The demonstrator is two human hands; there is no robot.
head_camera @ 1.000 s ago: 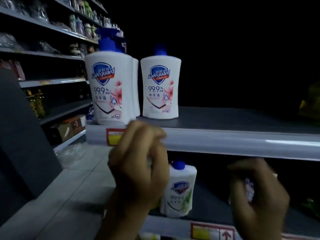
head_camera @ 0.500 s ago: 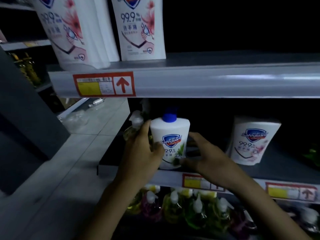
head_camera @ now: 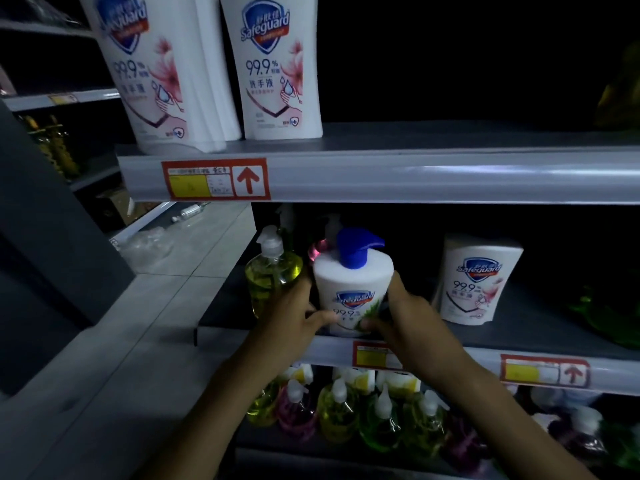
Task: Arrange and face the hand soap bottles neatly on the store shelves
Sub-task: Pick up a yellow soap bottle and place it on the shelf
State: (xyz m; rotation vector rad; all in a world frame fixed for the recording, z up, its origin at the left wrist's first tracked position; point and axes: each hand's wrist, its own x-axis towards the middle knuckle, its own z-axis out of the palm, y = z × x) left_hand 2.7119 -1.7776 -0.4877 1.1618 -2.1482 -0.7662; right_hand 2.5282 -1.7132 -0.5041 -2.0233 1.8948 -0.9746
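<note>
A white Safeguard soap bottle [head_camera: 351,284] with a blue pump and a green leaf label stands at the front of the middle shelf [head_camera: 540,332]. My left hand [head_camera: 298,318] grips its left side and my right hand [head_camera: 403,315] grips its right side. A yellow clear pump bottle [head_camera: 270,275] stands just left of it, behind my left hand. A white pink-label Safeguard bottle [head_camera: 476,280] stands further right on the same shelf. Two large pink-label Safeguard bottles [head_camera: 156,74] [head_camera: 277,71] stand on the upper shelf [head_camera: 415,174].
Several clear pump bottles [head_camera: 346,414] in yellow, pink and green fill the lower shelf. Red-framed price tags [head_camera: 214,179] sit on the shelf rails. A tiled aisle floor [head_camera: 166,299] runs to the left, with plastic wrap and a carton lying on it. Green items sit at far right.
The view has moved closer to the middle shelf. The leaf-label bottle has tilted toward me, showing its blue pump from above, and both hands have closed round its sides.
</note>
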